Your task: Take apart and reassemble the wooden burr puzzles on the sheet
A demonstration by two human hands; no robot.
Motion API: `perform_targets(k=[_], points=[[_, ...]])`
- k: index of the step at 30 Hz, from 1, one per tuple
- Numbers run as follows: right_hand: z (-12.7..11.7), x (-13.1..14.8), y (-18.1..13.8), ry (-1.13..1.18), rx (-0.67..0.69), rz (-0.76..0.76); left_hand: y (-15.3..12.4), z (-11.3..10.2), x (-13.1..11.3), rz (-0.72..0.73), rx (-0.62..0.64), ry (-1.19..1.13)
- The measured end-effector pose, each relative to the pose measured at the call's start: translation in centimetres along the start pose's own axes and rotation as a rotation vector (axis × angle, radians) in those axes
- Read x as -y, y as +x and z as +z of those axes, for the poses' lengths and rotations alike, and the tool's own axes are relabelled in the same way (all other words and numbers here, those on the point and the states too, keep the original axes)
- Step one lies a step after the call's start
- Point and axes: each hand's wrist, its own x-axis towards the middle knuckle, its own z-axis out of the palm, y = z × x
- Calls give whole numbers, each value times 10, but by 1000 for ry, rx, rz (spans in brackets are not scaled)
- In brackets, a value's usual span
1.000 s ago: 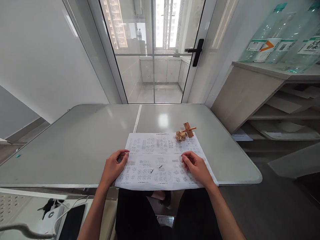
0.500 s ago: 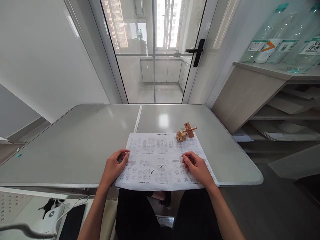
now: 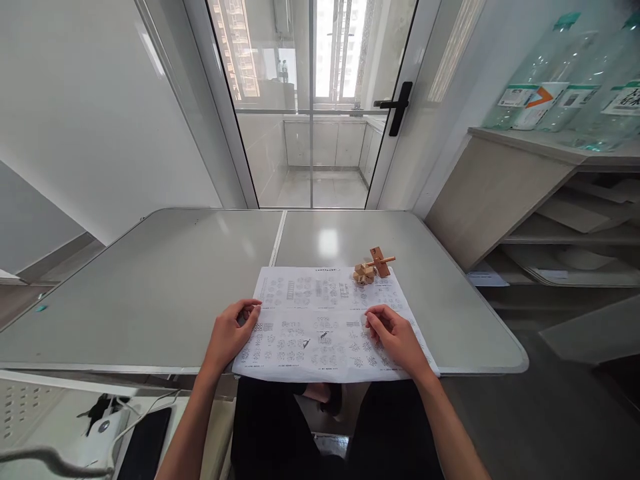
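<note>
A white printed sheet [image 3: 320, 313] covered in small diagrams lies flat at the near edge of the grey table [image 3: 165, 280]. My left hand [image 3: 227, 333] rests on the sheet's left edge with its fingers curled loosely and nothing in them. My right hand [image 3: 395, 337] lies on the sheet's right half, fingers bent and pressed to the paper. Some small wooden puzzle pieces [image 3: 373, 265] sit at the sheet's far right corner, beyond my right hand and apart from it.
A glass door [image 3: 320, 107] with a black handle stands behind the table. At the right are wooden shelves [image 3: 550, 200] with large plastic bottles [image 3: 540, 73] on top. A charger, cables and a dark phone [image 3: 143, 443] lie low at the left.
Both hands stay where they were on the sheet. Only the view has shifted slightly.
</note>
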Motion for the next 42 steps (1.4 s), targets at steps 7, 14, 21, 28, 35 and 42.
perform_targets(k=[7,14,21,28,35,42], points=[[0,0,0,-2,8,-9,-1,-1,-1,-9,5,-13],[1,-3,0,-45,34,-14,-1,0,2,11,-1,-23],[0,1,6,-187,27,-72,-2,-1,3,30,-8,-9],[-21,11,51,-501,-360,-336,-4,-1,4,36,-10,-24],[-43,-2,98,-853,-384,-365,-6,0,6,31,0,-42],[-43,-12,105,-954,-316,-263,-5,1,7,35,-4,-42]])
